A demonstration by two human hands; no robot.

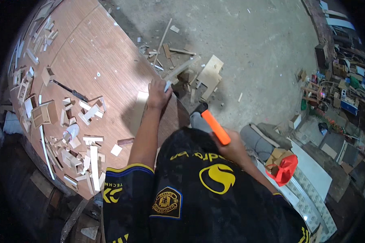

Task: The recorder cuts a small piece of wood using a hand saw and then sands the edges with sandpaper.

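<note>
Black, yellow-printed shirt (247, 202) is filling six o'clock, right hand (232, 145) clutching an orange-handled tool (215, 127), left hand (158, 94), grip unclear; brown wood-grain table (89, 52) is spanning ten, grey concrete floor (259, 69) one.

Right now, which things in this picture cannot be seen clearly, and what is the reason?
All in the head view:
Pale piece at the left hand: partly hidden by the fingers.
Right hand: fingertips hidden, apparently behind the orange handle.
Table: far end cut off by the upper edge.
Clutter at far right: too small to identify.
</note>
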